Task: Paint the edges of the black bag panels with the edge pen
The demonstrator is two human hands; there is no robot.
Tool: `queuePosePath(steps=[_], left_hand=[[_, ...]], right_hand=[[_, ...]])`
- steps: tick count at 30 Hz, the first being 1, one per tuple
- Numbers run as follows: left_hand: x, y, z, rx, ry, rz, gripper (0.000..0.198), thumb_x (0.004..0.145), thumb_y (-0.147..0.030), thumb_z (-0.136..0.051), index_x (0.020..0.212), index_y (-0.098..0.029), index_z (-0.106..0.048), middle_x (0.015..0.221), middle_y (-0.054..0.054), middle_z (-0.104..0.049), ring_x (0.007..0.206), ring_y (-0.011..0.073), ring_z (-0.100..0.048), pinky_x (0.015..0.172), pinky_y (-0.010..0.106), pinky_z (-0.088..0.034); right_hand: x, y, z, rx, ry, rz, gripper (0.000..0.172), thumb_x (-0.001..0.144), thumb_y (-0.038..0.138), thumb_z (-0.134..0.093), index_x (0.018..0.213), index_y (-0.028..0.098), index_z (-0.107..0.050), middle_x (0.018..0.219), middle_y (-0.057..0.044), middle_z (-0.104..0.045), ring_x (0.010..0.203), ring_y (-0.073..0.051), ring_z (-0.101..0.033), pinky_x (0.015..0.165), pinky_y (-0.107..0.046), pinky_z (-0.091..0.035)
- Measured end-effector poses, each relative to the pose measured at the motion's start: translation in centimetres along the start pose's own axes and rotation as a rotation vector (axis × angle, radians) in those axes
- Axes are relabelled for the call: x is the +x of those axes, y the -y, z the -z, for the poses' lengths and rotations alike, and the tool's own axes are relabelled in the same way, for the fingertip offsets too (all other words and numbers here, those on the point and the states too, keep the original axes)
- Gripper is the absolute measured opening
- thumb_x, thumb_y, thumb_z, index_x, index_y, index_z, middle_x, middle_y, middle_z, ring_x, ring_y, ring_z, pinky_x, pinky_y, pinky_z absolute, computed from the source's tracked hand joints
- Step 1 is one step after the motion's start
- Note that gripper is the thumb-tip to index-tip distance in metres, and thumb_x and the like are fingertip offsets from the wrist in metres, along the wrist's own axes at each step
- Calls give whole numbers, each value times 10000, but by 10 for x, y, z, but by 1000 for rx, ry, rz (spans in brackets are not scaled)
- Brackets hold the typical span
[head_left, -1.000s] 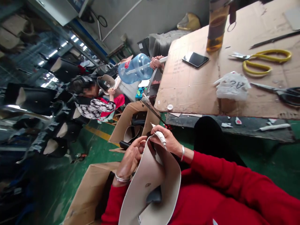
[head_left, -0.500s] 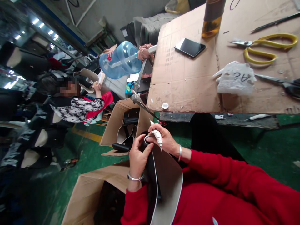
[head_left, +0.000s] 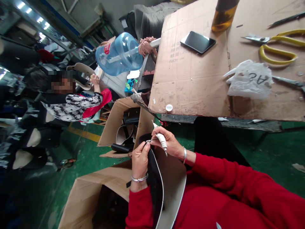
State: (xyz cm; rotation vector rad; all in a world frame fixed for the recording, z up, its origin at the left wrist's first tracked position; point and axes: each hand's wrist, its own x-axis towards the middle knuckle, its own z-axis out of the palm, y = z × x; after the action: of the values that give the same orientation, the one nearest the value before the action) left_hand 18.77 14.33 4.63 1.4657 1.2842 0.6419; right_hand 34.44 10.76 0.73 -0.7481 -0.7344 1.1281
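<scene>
**Head view.** My left grip [head_left: 140,159] is closed in a pinch on the top edge of the curved panel [head_left: 175,178]. The panel is a stiff sheet, pale outside and dark inside, rising from my lap just below both grips. My right grip [head_left: 170,144] meets the left at the fingertips and is wrapped round a white tube [head_left: 161,139], whose thin tip points away from me. A fine pale strand shows between the two grips, too small to identify.

Progress, as I judge it, is partial. Only the panel's top edge is in hand, and I cannot tell whether the long rim under my left grip has been treated.

An open cardboard box [head_left: 95,184] stands beside my left grip. Beyond my right grip, the worktop [head_left: 190,79] carries a phone [head_left: 198,42], yellow scissors [head_left: 278,52] and a white cap [head_left: 169,107].
</scene>
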Motion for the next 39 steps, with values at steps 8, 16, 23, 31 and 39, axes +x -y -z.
queuePosePath(steps=[8, 16, 23, 31, 39], left_hand=[[12, 0, 0, -140, 47, 116, 326, 778, -423, -816, 996, -181, -806, 772, 11, -745, 675, 172, -655, 642, 255, -512], [24, -7, -8, -270, 50, 175, 319, 687, -344, -889, 956, -188, -821, 926, 52, -805, 775, 171, -711, 769, 265, -548], [34, -16, -20, -238, 56, 233, 372, 612, -379, -915, 885, -145, -819, 823, 78, -794, 658, 181, -692, 648, 275, -539], [48, -31, -52, -195, 170, 171, 263, 625, -332, -892, 800, -154, -808, 784, 60, -778, 681, 177, -674, 650, 262, -516], [75, -36, -67, -131, 237, 132, 269, 621, -344, -890, 794, -151, -816, 767, 65, -781, 661, 176, -665, 642, 265, -498]], right_hand=[[4, 0, -3, 86, -53, -99, 494, 754, 519, -848, 1004, 237, -528, 801, 24, -658, 625, -127, -605, 596, -246, -508], [-1, 11, 19, -368, 16, 131, 246, 957, 383, -678, 1156, 240, -647, 1041, -59, -704, 910, -194, -665, 830, -324, -530], [-1, 91, 69, -735, -99, 365, 381, 930, 416, -723, 1277, 261, -690, 1091, -83, -723, 935, -233, -689, 857, -364, -558], [41, 127, 108, -652, -420, 280, 258, 896, 420, -740, 869, 166, -707, 759, -27, -690, 593, -146, -646, 506, -243, -493], [46, 118, 111, -863, -301, 257, 279, 907, 436, -718, 839, 167, -746, 781, -32, -684, 670, -154, -599, 608, -264, -464]])
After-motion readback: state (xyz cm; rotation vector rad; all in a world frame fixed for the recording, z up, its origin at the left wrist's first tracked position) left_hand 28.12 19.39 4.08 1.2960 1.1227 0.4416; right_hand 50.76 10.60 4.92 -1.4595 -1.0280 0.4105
